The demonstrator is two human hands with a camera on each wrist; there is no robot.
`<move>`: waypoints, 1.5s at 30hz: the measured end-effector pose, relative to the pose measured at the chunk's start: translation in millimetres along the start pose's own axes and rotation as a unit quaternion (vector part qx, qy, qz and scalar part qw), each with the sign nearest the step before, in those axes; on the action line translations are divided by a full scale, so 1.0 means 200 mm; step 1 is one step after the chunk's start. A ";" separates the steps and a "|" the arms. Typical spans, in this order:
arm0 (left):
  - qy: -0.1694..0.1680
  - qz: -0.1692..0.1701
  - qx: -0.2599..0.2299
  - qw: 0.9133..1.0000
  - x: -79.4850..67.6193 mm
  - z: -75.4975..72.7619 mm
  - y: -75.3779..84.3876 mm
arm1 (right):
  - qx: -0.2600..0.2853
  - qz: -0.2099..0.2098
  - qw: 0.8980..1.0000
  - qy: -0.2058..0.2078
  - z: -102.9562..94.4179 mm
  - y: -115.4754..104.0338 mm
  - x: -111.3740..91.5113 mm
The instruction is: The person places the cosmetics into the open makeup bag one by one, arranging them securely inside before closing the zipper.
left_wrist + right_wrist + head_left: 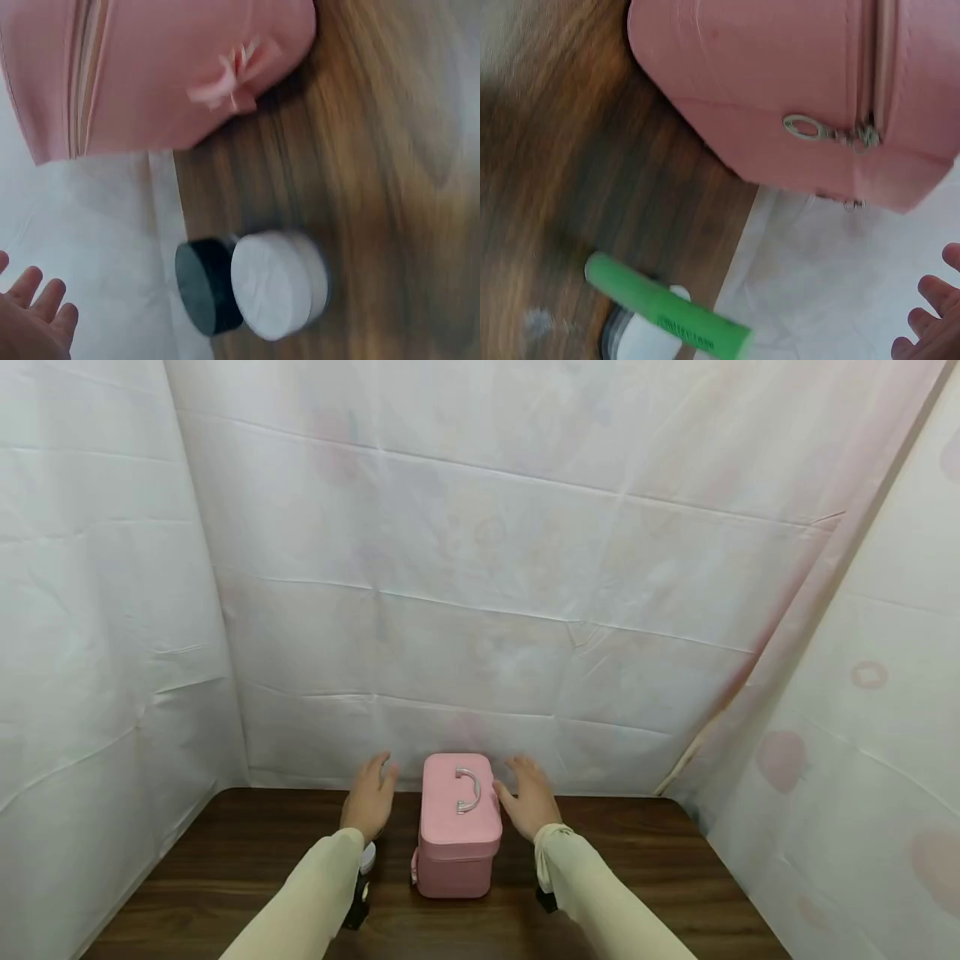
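A pink zippered case [459, 814] stands on the brown wooden table, a silver carry handle [474, 790] on its lid. To its left hovers my left hand [367, 800], fingers extended and holding nothing. My right hand [531, 800] is on the other side, fingers spread, with the thumb tip close to the lid's right edge. In the left wrist view a pink bow [236, 75] decorates the case's side. Two metal zipper pulls hang on the opposite side, the nearer zipper pull [806, 127] showing clearly in the right wrist view.
Left of the case sit a white-lidded round jar [274, 285] and a dark-lidded jar [202, 289]. On the right, a green tube [664, 306] overlaps a white round container [645, 341]. Pale patterned cloth [465, 610] walls in the table's back and sides.
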State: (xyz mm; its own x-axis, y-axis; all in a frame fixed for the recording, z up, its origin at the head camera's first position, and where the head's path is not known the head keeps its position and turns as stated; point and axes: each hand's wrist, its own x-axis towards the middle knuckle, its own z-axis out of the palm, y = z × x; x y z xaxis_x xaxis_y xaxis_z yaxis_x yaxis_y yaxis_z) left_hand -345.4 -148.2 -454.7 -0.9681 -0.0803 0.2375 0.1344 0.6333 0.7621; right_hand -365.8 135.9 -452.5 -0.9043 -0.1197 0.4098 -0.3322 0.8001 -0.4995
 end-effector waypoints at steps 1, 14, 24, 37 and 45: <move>-0.002 -0.008 -0.015 1.000 -0.01 0.01 0.00 | 0.004 0.006 1.000 0.000 0.01 -0.01 -0.01; -0.024 -0.040 -0.142 0.989 -0.12 0.19 0.04 | 0.092 0.020 0.995 -0.012 0.05 -0.14 -0.09; -0.044 -0.041 -0.180 0.982 -0.21 0.27 0.05 | 0.095 -0.014 0.995 -0.012 0.11 -0.19 -0.10; -0.052 -0.023 -0.193 0.979 -0.33 0.40 -0.06 | 0.073 -0.045 0.996 -0.032 0.14 -0.24 -0.14; -0.037 0.014 -0.174 0.984 -0.38 0.46 -0.10 | 0.036 -0.044 0.997 -0.042 0.14 -0.26 -0.17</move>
State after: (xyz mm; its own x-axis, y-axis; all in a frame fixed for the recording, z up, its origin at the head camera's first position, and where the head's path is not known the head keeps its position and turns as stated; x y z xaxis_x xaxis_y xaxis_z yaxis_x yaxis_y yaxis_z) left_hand -293.6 -84.6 -544.0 -0.9739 -0.0022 0.2269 0.2134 0.3315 0.9190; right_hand -325.9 81.7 -462.4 -0.8887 -0.2391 0.3913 -0.4276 0.7404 -0.5186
